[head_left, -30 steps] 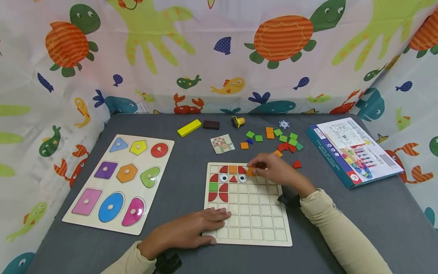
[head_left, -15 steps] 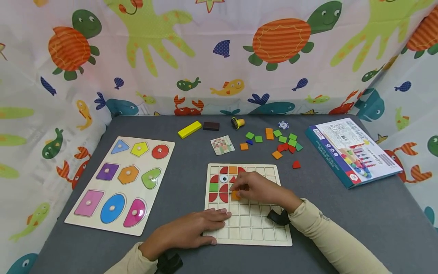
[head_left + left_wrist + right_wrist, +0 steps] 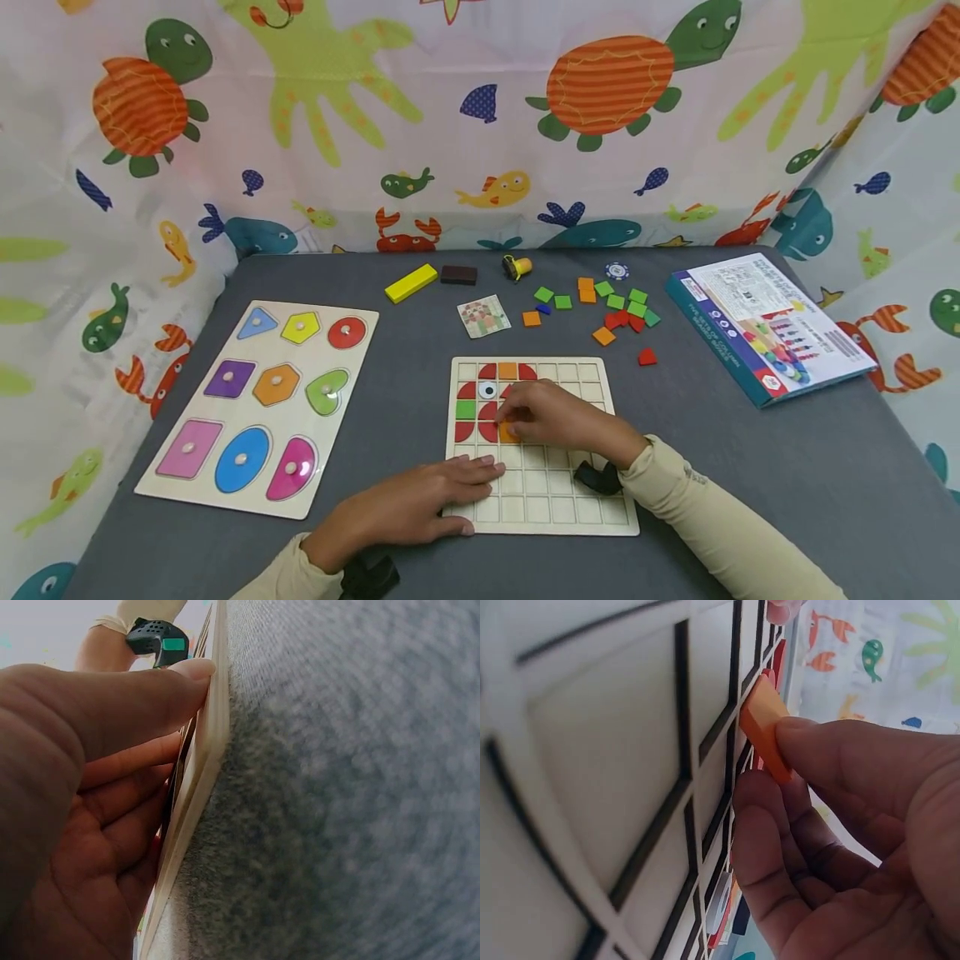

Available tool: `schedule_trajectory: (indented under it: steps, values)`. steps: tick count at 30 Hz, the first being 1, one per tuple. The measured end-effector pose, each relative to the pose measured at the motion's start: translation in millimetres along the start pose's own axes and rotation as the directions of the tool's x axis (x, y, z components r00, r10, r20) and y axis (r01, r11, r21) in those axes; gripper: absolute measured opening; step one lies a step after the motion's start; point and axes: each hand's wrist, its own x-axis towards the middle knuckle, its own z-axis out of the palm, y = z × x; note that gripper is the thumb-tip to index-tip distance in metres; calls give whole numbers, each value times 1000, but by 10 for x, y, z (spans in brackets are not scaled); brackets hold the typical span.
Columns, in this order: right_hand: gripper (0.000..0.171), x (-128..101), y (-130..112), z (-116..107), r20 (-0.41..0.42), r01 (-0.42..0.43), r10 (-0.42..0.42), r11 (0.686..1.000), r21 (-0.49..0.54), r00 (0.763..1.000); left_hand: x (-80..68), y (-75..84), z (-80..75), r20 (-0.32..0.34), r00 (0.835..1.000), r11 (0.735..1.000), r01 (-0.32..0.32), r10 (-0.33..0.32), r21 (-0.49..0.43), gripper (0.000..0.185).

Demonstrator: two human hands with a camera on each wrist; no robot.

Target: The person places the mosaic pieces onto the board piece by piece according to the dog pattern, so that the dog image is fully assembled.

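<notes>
My right hand [image 3: 558,419] pinches an orange square tile [image 3: 763,727] between thumb and fingers, tilted over the grid of a wooden board [image 3: 558,486]. In the head view the tile is by the fourth row, just right of a red quarter-round piece [image 3: 487,432]. Red pieces, a green square [image 3: 466,409], an orange square [image 3: 507,371] and an eye piece [image 3: 487,389] fill cells at the board's upper left; my right hand hides some cells there. My left hand [image 3: 420,500] rests with its fingers extended on the board's lower left, thumb at the edge.
Loose green, orange and red tiles [image 3: 647,357] lie beyond the board, near a picture card [image 3: 483,316]. A shape puzzle [image 3: 258,408] lies left, a box [image 3: 772,325] right. A yellow block [image 3: 411,283] and dark block [image 3: 459,275] are at the back.
My right hand has carried the orange tile from the board's top row leftward and nearer, to the fourth row. My left hand stays on the board.
</notes>
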Motion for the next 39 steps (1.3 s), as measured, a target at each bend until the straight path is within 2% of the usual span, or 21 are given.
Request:
schedule_trajectory:
  steps: [13, 16, 21, 29, 34, 39]
  values:
    - [10, -38, 0, -12, 38, 29, -24, 992, -124, 999, 15, -8, 46, -5, 1000, 1000, -11, 11, 4, 57]
    - [11, -58, -6, -29, 36, 41, -37, 992, -118, 999, 9, -6, 58, -7, 1000, 1000, -5, 5, 0, 57]
    - [15, -121, 34, -152, -25, 8, -10, 996, -88, 1000, 12, -12, 51, -12, 1000, 1000, -5, 5, -7, 57]
    - [18, -280, 192, -501, -141, -72, 59, 993, -89, 988, 6, -26, 26, -21, 1000, 1000, -2, 2, 0, 57]
    - [20, -411, 334, -639, -207, -121, 98, 987, -102, 973, -2, -24, 28, -28, 1000, 1000, -8, 8, 2, 58]
    - [22, -573, 487, -732, -260, -205, 168, 971, -123, 951, -5, -23, 38, -36, 999, 1000, -26, 26, -2, 57]
